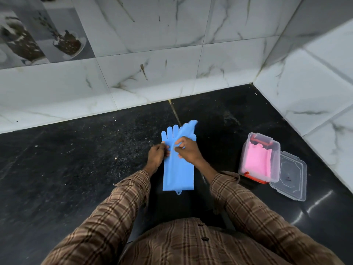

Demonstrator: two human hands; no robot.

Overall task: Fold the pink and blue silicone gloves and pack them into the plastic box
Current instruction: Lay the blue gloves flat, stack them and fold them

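A: Blue silicone gloves point(178, 165) lie stacked flat on the black stone counter point(76, 159), cuffs toward the person, finger ends toward the marble-tile wall point(152, 73). Head view only, so that's all we get.

B: Hands?

A: Left hand point(157, 153) pinches the left edge of the stack near the palm. Right hand point(188, 149) closed on the top glove, lifting its finger end up and over; that part's motion-blurred.

B: Box?

A: Clear plastic box point(256, 150) off to the right, well apart from the blue pair, pink gloves point(257, 159) already folded inside. Lid point(290, 178) lies open beside it, touching the box.

B: Step tips?

A: My read: blue fold just starting. Keep the left hand pinning the stack so silicone doesn't slide, bring fingers squarely down to the cuff, press the crease flat. Springy material, likely to unfold, so hold it shut until it sits on the pink.
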